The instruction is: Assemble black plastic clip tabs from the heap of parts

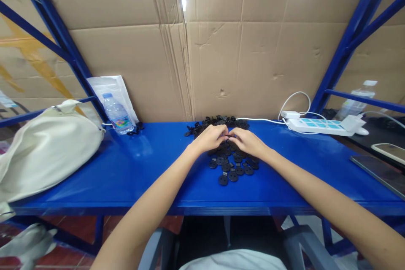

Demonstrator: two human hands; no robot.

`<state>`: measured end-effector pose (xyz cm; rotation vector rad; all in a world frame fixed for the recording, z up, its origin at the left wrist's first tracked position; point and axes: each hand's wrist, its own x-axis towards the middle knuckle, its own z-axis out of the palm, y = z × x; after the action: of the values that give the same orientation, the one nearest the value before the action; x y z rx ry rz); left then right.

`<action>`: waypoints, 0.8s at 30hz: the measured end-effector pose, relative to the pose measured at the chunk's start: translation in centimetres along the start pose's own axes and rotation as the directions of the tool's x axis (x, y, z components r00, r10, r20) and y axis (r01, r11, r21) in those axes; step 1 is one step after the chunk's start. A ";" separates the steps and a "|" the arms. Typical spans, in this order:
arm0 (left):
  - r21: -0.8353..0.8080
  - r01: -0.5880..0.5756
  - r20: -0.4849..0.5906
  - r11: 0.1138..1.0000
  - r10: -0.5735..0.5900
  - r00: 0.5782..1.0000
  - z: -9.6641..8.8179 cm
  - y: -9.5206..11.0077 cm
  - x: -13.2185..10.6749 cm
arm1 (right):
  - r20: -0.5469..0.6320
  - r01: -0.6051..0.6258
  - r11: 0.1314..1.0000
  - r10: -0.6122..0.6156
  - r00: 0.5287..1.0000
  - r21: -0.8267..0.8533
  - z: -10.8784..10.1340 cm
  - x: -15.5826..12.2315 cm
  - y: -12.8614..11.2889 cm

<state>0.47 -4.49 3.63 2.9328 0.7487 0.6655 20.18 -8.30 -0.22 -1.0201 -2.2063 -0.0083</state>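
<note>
My left hand (215, 137) and my right hand (248, 140) meet above a heap of small black parts on the blue table. Both are closed, thumb and fingers pinched together, with the fingertips nearly touching. Whatever sits between the fingertips is too small and covered to make out. In front of the hands lie several flat round black pieces (233, 176), each with small holes and some with a short tab. Behind the hands is a pile of smaller, irregular black parts (209, 121), partly hidden by my left hand.
A water bottle (117, 114) leans by a white pouch (126, 93) at the back left, near a cream bag (53, 152). At the right lie a power strip (319, 125) with a white cable and a phone (379, 173). Cardboard panels (253, 59) wall the table's back.
</note>
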 end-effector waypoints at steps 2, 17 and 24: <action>0.005 0.007 0.017 1.000 -0.007 1.000 0.0 0.0 -0.1 | -0.011 -0.008 1.000 0.008 1.000 0.024 -0.1 0.1 -0.1; 0.065 0.069 -0.017 0.995 -0.068 0.998 -0.2 1.3 0.0 | -0.017 -0.164 0.978 0.168 0.986 0.131 0.1 -0.1 0.2; -0.033 0.061 -0.084 0.998 -0.064 0.994 0.3 1.0 -0.1 | -0.048 -0.191 0.958 0.205 0.978 0.214 0.2 -0.3 -0.1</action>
<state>0.96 -5.43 3.47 2.8562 0.8262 0.7934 20.11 -8.49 -0.54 -1.0994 -1.9852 0.2695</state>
